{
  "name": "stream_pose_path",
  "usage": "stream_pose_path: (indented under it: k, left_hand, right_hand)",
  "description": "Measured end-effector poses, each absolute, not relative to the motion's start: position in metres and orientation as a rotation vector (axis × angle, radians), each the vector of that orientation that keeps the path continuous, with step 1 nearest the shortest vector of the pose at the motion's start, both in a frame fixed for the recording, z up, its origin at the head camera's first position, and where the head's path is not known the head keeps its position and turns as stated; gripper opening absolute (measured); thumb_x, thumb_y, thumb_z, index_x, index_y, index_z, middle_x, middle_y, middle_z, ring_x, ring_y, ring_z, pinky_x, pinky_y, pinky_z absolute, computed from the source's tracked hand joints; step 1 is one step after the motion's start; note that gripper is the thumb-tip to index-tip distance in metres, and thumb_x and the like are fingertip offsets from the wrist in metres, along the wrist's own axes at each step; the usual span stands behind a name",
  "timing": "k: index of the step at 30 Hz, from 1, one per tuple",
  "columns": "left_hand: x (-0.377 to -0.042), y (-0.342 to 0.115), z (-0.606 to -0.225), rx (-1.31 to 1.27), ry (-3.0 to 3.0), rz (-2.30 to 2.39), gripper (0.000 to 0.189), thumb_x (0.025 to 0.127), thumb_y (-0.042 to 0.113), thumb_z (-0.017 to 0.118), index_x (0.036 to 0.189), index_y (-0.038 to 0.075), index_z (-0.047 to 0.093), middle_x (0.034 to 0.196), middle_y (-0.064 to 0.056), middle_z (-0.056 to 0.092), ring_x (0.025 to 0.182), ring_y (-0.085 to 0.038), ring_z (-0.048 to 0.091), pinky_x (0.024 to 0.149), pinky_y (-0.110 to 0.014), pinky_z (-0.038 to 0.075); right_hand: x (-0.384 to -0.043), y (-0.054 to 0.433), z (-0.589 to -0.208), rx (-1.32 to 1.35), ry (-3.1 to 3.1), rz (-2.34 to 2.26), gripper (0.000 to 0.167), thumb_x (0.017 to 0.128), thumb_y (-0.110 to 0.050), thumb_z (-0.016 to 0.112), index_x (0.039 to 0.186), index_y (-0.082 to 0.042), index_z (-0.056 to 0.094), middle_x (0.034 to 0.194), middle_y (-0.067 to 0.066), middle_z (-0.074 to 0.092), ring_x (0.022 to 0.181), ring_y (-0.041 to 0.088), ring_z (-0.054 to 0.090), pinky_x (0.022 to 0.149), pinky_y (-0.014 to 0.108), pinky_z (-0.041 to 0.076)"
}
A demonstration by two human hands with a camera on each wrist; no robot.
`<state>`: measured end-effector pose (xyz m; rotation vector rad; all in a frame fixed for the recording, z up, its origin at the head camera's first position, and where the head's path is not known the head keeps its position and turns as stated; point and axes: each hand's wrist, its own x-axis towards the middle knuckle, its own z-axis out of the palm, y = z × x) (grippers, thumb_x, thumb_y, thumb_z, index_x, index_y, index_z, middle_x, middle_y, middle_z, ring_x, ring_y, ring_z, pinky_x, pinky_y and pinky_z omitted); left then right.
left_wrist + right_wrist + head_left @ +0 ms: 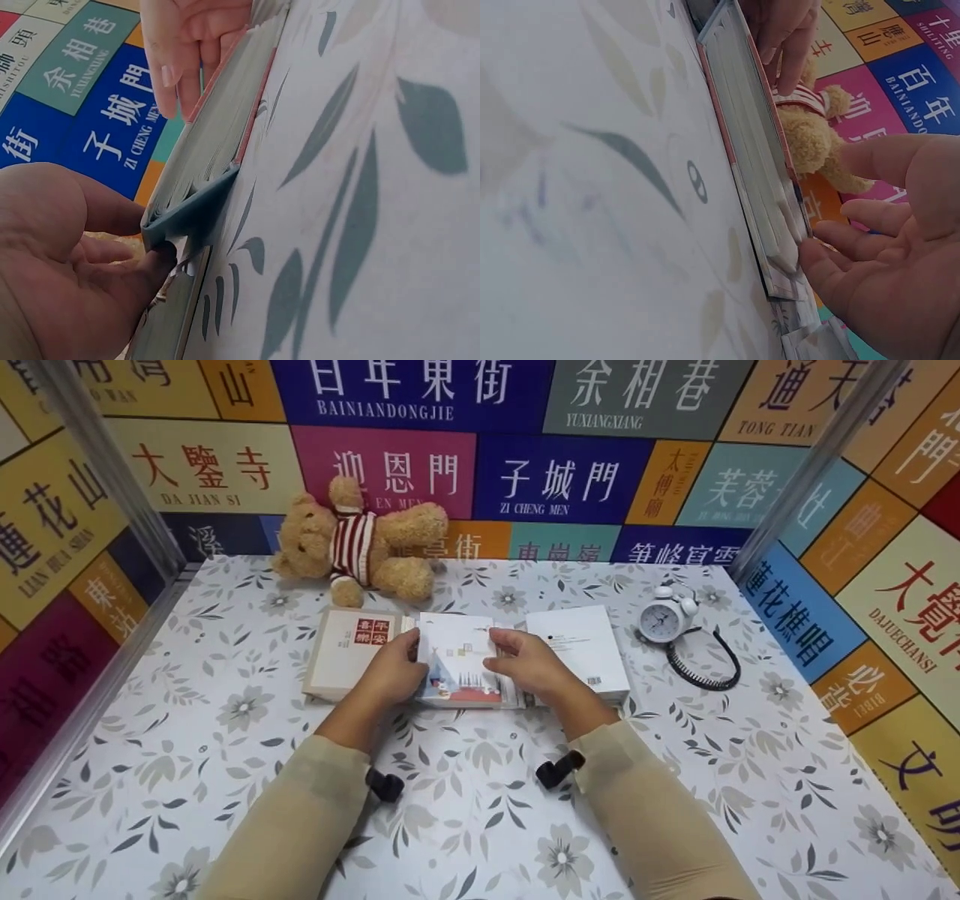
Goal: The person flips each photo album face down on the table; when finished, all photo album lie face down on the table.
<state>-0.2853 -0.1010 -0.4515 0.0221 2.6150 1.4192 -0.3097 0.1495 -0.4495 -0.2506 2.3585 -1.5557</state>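
Note:
A small thick book [457, 660] with a white, blue and red illustrated cover lies between two other books. My left hand [394, 667] grips its left side; in the left wrist view, the fingers [112, 206] and thumb pinch the blue spine [195, 206] near its corner. On the opposite side, my right hand [529, 660] touches the edge with loosely extended fingers, and a fingertip [810, 255] meets the cover's corner in the right wrist view. A beige book [345, 656] with a red square stamp lies left, partly behind my left hand. To the right is a white book [585, 645].
A teddy bear [356, 544] in a striped shirt lies behind the books. A white alarm clock [666, 615] and a black headband [705, 682] sit right of the white book. Printed panels [562, 480] wall in the flower-patterned tabletop [465, 825].

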Motion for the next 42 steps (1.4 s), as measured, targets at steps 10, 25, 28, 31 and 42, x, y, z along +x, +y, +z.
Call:
stream_pose_path:
  k: [10,25,28,31,42]
  left_hand:
    - [-0.286,-0.098,-0.452,-0.02,2.535,1.627,0.071,0.097,-0.002,0.054,0.165,0.0,0.036,0.167,-0.021,0.047,0.157,-0.033,0.046,0.132,-0.043,0.035]
    - [-0.27,-0.089,-0.418,0.056,2.11,2.272,0.053,0.109,0.016,0.057,0.162,0.017,0.05,0.171,-0.006,0.044,0.152,-0.025,0.049,0.123,-0.046,0.049]
    - [-0.267,-0.087,-0.413,0.159,2.117,2.291,0.053,0.109,0.014,0.057,0.161,0.012,0.049,0.17,-0.01,0.045,0.157,-0.024,0.044,0.126,-0.044,0.046]
    - [-0.265,-0.084,-0.41,0.293,2.206,2.266,0.053,0.107,0.011,0.059,0.159,0.006,0.051,0.169,-0.011,0.046,0.159,-0.025,0.042,0.13,-0.041,0.04]
    - [-0.265,-0.077,-0.413,0.467,2.295,2.105,0.069,0.103,0.011,0.068,0.165,0.007,0.039,0.176,-0.008,0.033,0.166,-0.023,0.028,0.133,-0.04,0.035]
  right_hand:
    - [-0.308,0.148,-0.45,-0.26,2.4,-1.484,0.07,0.102,-0.017,0.072,0.164,-0.006,0.042,0.172,0.011,0.041,0.163,0.027,0.036,0.136,0.039,0.028]
    - [-0.294,0.134,-0.438,-0.406,2.258,-1.664,0.067,0.107,-0.035,0.067,0.167,-0.022,0.04,0.173,0.006,0.042,0.163,0.025,0.036,0.135,0.043,0.03]
    - [-0.291,0.131,-0.437,-0.44,2.223,-1.719,0.064,0.108,-0.036,0.065,0.166,-0.025,0.041,0.17,0.007,0.045,0.16,0.026,0.041,0.134,0.044,0.033]
    - [-0.288,0.13,-0.434,-0.462,2.185,-1.764,0.06,0.11,-0.037,0.06,0.166,-0.026,0.042,0.169,0.007,0.047,0.158,0.025,0.044,0.133,0.045,0.035]
    - [-0.286,0.131,-0.424,-0.387,2.092,-1.779,0.065,0.114,-0.049,0.039,0.172,-0.024,0.025,0.174,0.009,0.038,0.157,0.036,0.043,0.125,0.061,0.041]
